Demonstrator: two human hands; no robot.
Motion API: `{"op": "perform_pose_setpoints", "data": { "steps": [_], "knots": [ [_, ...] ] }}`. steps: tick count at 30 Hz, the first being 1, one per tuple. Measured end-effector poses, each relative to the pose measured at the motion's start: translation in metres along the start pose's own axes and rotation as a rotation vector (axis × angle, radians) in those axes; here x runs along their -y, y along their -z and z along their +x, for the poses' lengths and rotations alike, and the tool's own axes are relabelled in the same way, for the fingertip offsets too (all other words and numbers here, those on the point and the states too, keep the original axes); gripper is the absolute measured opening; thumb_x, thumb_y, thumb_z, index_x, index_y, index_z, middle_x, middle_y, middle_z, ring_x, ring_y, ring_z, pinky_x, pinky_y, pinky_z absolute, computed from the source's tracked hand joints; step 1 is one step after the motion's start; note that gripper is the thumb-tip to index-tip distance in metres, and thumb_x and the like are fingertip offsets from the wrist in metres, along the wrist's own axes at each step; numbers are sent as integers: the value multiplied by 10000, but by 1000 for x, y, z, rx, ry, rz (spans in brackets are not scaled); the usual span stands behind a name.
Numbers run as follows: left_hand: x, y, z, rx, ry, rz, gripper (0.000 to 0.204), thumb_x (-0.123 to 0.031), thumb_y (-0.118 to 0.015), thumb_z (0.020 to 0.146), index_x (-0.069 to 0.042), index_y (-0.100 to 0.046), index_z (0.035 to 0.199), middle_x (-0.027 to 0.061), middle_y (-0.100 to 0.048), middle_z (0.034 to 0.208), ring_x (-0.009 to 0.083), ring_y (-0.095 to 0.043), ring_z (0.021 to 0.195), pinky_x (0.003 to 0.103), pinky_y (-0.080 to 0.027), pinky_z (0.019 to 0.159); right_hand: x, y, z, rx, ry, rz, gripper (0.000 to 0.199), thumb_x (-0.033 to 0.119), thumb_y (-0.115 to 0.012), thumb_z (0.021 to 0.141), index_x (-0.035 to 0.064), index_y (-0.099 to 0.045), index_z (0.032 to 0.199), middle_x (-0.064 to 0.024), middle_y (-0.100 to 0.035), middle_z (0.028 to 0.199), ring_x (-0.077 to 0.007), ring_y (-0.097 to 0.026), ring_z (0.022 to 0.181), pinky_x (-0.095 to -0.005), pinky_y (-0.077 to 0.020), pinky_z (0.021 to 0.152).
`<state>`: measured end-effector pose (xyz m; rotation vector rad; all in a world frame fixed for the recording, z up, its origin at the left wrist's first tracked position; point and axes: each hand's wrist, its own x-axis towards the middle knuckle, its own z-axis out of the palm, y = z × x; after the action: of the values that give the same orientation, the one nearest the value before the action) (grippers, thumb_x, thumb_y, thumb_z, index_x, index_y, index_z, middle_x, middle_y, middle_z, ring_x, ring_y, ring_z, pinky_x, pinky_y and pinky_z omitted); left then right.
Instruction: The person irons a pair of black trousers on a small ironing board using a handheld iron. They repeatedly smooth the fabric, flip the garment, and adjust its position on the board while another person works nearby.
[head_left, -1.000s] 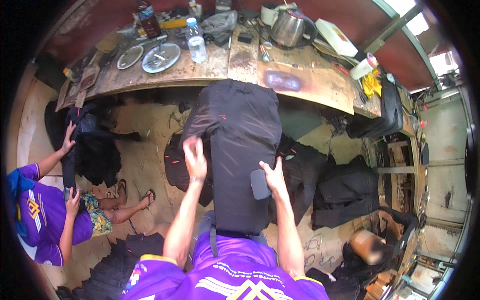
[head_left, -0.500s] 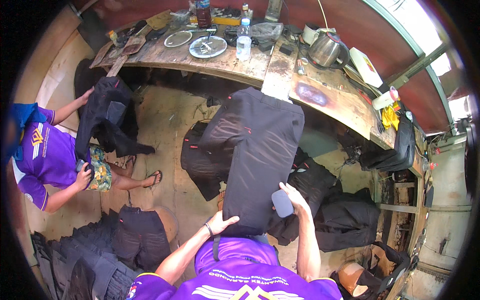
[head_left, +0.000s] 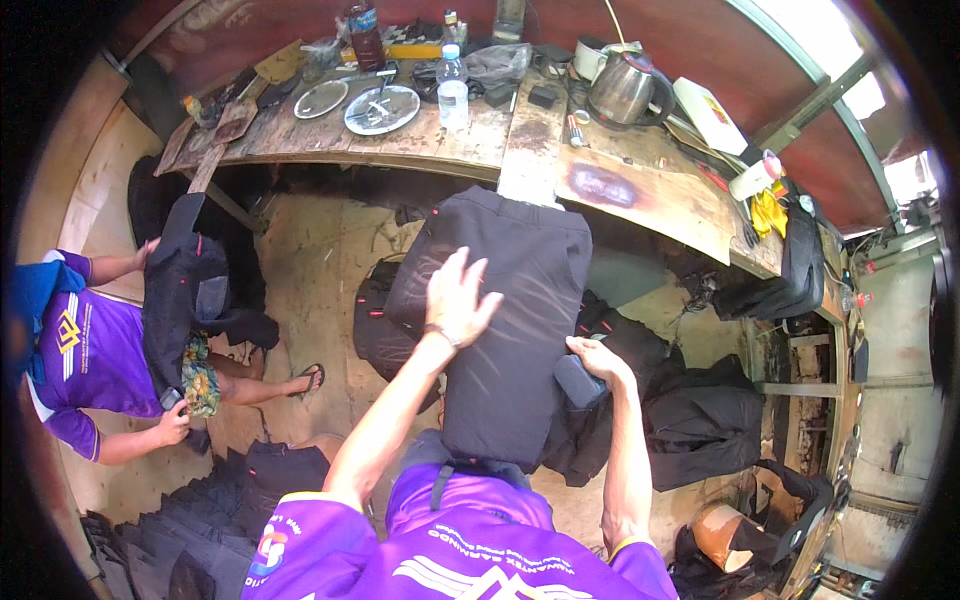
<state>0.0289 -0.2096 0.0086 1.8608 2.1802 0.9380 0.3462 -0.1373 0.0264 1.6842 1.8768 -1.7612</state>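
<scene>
The left hand [head_left: 458, 296] lies spread flat on the black garment [head_left: 505, 330], while the right hand [head_left: 597, 362] grips a dark brush [head_left: 578, 383] at its edge.

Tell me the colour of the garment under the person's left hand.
Black, with faint chalky streaks; the garment shows best in the head view.

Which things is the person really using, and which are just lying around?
In use:
- left hand flat on the black trousers
- right hand gripping a small grey brush

Lying around:
- kettle
- water bottle
- plates
- yellow cloth
</scene>
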Motion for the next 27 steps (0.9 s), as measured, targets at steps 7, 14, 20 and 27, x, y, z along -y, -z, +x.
{"op": "perform_pose_setpoints", "data": {
  "steps": [7,14,20,27],
  "knots": [
    [-17,-49,70,278,153,299,1174,-849,-544,911,-176,-106,1767,199,-5,1829,413,40,1685,713,-72,1294,7,26,60,-147,10,128,361,371,-648,1109,55,-661,934,61,-610,888,-96,-516,879,-311,-448,832],
    [-1,-57,112,255,138,245,1178,-848,-590,892,-175,-163,1759,195,-46,1826,398,6,1686,663,-88,1315,33,37,58,-206,45,128,450,420,-651,1098,-18,-736,1042,-13,-689,887,-119,-575,851,-344,-501,830],
    [4,-63,108,-28,-122,156,794,-503,-649,1028,-119,-386,1672,185,-249,1781,365,-182,1668,646,-113,1325,20,-8,24,-113,-70,-24,518,436,-614,1091,-59,-742,1168,-201,-793,1048,-257,-719,984,-429,-535,946],
    [-69,-66,184,633,-660,421,877,-685,-738,892,-89,-576,1515,104,-667,1423,261,-561,1421,622,-294,1242,28,-31,22,-428,-117,-175,446,400,-598,1076,-1,-743,1208,-276,-765,1177,-436,-730,1162,-478,-554,999]
  ]
}}
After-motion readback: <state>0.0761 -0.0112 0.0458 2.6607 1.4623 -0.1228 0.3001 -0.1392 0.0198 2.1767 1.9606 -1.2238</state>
